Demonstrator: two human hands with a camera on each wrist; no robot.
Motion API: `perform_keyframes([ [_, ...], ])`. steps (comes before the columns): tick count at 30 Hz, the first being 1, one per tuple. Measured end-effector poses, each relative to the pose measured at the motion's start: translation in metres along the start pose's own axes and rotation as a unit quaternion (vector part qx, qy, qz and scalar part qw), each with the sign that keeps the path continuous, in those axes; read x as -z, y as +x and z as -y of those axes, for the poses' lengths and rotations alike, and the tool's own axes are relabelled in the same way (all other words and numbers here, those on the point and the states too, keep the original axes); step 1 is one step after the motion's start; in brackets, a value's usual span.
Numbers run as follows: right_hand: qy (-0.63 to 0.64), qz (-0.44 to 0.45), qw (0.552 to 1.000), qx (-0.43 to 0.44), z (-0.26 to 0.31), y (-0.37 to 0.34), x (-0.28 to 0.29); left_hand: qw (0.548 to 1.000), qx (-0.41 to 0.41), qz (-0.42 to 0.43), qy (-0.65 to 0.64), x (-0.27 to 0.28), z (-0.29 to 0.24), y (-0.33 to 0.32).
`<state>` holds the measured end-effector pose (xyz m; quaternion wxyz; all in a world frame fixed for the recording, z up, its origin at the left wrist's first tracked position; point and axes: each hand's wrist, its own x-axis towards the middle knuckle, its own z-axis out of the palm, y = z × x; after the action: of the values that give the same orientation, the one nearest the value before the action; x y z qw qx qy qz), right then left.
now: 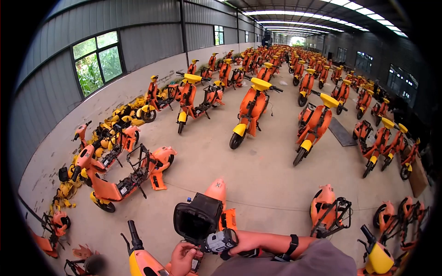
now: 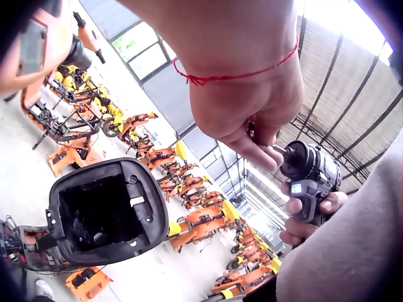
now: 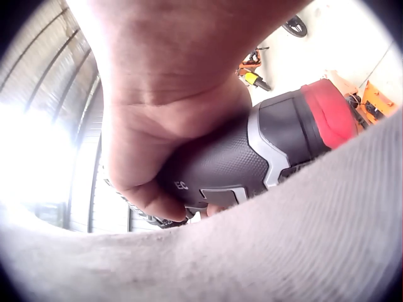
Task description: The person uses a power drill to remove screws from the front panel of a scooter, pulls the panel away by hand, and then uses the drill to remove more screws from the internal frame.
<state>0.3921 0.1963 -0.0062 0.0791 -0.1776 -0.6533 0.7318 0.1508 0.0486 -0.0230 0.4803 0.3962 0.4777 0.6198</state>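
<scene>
Nearest, the left hand (image 1: pixel 184 258) pinched the bit (image 2: pixel 285 151) between thumb and fingers at the round black chuck, and the right hand (image 2: pixel 308 217) curled round the drill (image 1: pixel 220 241), held in the air, its dimpled dark casing banded grey and red at one end. Close by stood the bin (image 2: pixel 160 211), smooth black plastic with a rounded rim and open mouth. Farther off, smooth pale floor (image 1: pixel 202 158) gave open lanes between rows of glossy orange-and-yellow scooters (image 1: pixel 252 105), alongside a ribbed metal wall (image 1: pixel 147 43).

There are two hands (image 2: pixel 242 113), one drill (image 1: pixel 218 240), one black bin (image 2: pixel 151 195), one red string (image 2: pixel 239 77), countless scooters (image 1: pixel 253 103).
</scene>
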Motion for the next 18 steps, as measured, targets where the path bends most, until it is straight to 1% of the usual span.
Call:
perform_keyframes([
  [1, -0.016, 0.004, 1.000, 0.015, 0.006, -0.001, 0.000, 1.000, 0.015, 0.005, -0.013, 0.000, 0.003, -0.005],
  [2, -0.031, -0.003, 1.000, 0.001, -0.001, -0.001, 0.001, 0.999, 0.037, 0.009, -0.024, 0.002, 0.006, -0.011],
  [4, -0.038, -0.015, 0.999, 0.008, 0.006, -0.003, -0.002, 0.999, 0.049, 0.010, -0.017, -0.001, 0.003, -0.013],
  [5, -0.034, -0.015, 0.999, 0.007, 0.006, -0.003, -0.002, 0.999, 0.044, -0.002, -0.010, -0.004, 0.001, -0.014],
  [7, -0.012, 0.027, 0.999, -0.034, 0.007, -0.001, 0.001, 0.999, 0.038, -0.013, -0.002, -0.006, -0.003, -0.010],
  [9, 0.000, 0.027, 0.999, -0.025, 0.009, -0.001, 0.001, 1.000, 0.008, -0.009, 0.011, -0.002, -0.004, -0.002],
  [11, 0.009, 0.028, 0.999, -0.017, 0.008, -0.001, 0.001, 1.000, 0.022, -0.012, 0.016, -0.004, -0.009, -0.002],
  [12, -0.027, 0.010, 0.999, -0.024, 0.006, -0.001, 0.001, 0.999, 0.035, -0.016, 0.020, -0.005, -0.012, -0.003],
  [13, -0.065, -0.008, 0.997, -0.029, 0.006, 0.000, 0.002, 0.999, 0.031, -0.016, 0.020, -0.005, -0.011, -0.006],
  [15, -0.065, -0.006, 0.998, -0.017, 0.012, 0.002, 0.001, 0.996, 0.090, -0.015, -0.007, -0.006, -0.009, -0.010],
  [18, -0.074, -0.013, 0.997, -0.003, 0.023, 0.001, -0.001, 0.996, 0.076, -0.032, 0.028, -0.020, -0.018, -0.009],
])
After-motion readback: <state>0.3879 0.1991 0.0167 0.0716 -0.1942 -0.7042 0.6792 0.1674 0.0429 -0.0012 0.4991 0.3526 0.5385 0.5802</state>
